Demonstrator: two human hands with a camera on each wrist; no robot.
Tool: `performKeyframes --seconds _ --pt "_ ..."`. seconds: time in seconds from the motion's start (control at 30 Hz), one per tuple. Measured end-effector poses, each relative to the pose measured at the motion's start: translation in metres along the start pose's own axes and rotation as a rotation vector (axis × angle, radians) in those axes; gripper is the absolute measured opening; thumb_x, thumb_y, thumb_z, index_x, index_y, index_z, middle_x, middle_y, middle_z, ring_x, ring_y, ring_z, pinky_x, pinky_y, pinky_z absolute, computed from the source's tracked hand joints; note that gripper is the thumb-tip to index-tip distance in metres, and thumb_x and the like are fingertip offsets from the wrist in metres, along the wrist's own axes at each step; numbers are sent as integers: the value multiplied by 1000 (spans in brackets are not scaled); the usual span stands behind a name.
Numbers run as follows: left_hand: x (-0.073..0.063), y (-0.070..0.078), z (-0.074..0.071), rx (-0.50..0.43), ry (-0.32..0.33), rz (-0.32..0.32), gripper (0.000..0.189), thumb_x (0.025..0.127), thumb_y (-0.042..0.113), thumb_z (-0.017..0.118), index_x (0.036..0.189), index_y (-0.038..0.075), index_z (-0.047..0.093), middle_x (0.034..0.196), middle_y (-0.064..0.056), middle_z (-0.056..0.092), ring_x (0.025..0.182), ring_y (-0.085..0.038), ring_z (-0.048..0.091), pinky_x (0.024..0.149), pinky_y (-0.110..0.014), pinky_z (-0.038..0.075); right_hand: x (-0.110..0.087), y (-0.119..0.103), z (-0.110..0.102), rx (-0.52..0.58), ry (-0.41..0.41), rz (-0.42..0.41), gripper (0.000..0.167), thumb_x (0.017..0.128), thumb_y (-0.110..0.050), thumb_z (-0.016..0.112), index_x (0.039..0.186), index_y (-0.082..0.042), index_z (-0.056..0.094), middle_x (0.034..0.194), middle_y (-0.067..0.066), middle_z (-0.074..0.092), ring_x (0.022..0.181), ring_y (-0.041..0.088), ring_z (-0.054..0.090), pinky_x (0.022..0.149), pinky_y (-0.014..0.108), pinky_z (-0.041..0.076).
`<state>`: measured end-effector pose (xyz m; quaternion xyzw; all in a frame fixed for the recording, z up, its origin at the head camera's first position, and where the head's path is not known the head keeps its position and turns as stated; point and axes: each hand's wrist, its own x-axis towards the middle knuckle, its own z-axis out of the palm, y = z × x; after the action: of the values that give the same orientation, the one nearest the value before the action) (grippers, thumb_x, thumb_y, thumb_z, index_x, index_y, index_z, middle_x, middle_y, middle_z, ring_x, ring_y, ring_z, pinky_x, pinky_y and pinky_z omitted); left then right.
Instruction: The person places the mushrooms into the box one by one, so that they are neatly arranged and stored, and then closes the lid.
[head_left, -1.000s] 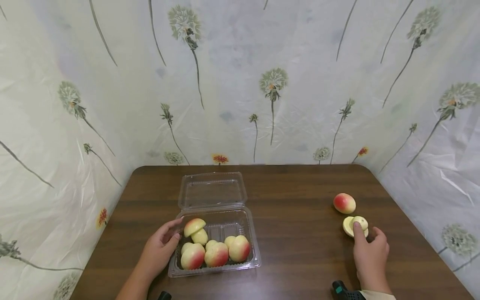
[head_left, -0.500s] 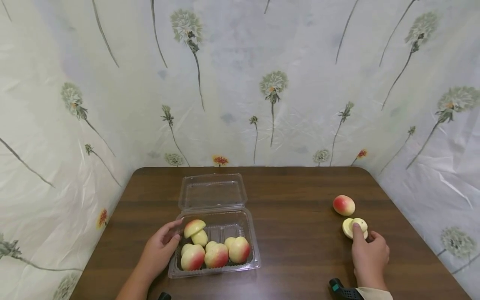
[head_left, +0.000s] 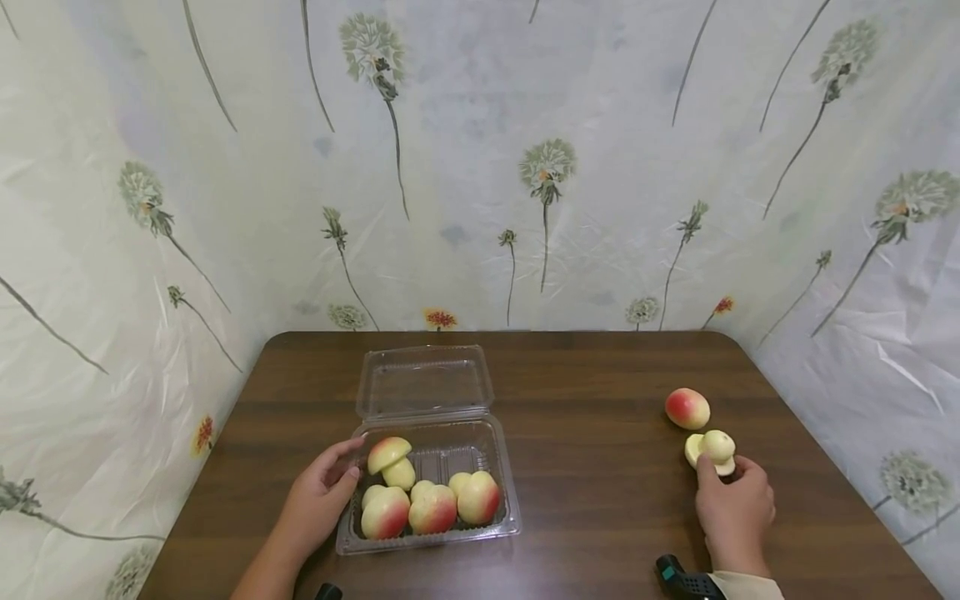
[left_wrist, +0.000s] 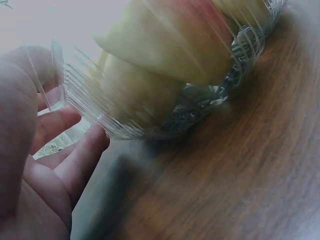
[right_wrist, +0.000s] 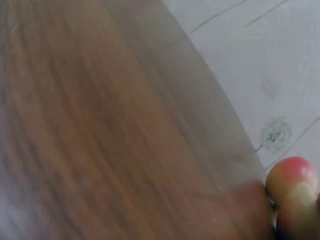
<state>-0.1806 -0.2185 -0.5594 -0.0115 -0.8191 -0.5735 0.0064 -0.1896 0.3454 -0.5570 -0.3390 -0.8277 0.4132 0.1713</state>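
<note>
Since half a second ago, my right hand [head_left: 738, 508] has shifted slightly: the thumb now sits left of the stem instead of across it. The left hand [head_left: 318, 496] and the box are unmoved.

Findings, in order of size. The brown counter [head_left: 600, 500] carries all items. The clear plastic box [head_left: 427, 547] lies open, lid [head_left: 427, 379] back, with four mushroom-shaped pieces [head_left: 433, 510] inside. My left fingers lie loosely extended against its left side. My right fingers pinch a pale mushroom-shaped piece [head_left: 718, 446], cap down and stem up; whether it touches the counter I cannot tell. A red-capped piece [head_left: 687, 408] lies just beyond it.

Assessment: the held piece is probably light, firm and smooth, liable to roll; best gripped at the stem or across the cap rim. The thin box would likely flex under pressure.
</note>
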Motion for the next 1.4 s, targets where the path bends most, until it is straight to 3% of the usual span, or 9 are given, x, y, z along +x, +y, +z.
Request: performKeyframes --seconds 0.3,0.67,0.93,1.03,1.13,1.23,1.4 --pt "-1 1 1 2 -4 4 43 104 11 62 146 20 60 145 -10 64 120 -24 69 90 -23 56 -3 1 1 0 -46 12 83 101 -47 61 157 5 29 155 34 42 141 56 36 110 66 30" --pt "0 1 1 3 8 23 42 104 9 63 145 18 61 147 -11 62 121 -25 69 89 -22 56 -2 3 1 2 -49 -44 79 101 -37 65 158 5 30 155 33 44 143 52 39 115 65 29" --pt "-1 1 1 7 -4 15 42 105 12 63 145 21 60 149 -9 61 124 -26 67 90 -22 55 -4 0 -1 36 -33 -75 71 100 -28 67 155 6 36 148 32 48 135 46 45 108 62 35" --pt "-1 1 1 12 -3 7 42 105 12 63 145 22 60 148 -9 62 122 -25 68 89 -23 56 -4 1 -1 28 -25 -77 69 100 -27 68 154 5 38 147 29 50 131 43 49 99 50 41" --pt "-1 1 1 14 -3 -1 42 105 13 63 145 23 61 147 -9 62 121 -25 68 89 -23 56 -2 2 -2 43 -25 -83 68 100 -25 69 153 5 40 147 28 52 130 40 54 91 24 46" --pt "-1 2 1 18 -4 -3 41 105 14 63 145 24 61 147 -8 63 121 -24 68 89 -23 56 0 3 -2 71 -26 -91 67 99 -21 70 153 6 41 147 28 53 131 40 57 75 3 43" --pt "0 2 1 22 -2 0 42 105 13 63 145 22 60 146 -9 63 122 -25 68 90 -23 55 0 4 -3 95 -38 -82 66 99 -18 70 153 6 41 148 27 53 134 41 57 71 -2 41"
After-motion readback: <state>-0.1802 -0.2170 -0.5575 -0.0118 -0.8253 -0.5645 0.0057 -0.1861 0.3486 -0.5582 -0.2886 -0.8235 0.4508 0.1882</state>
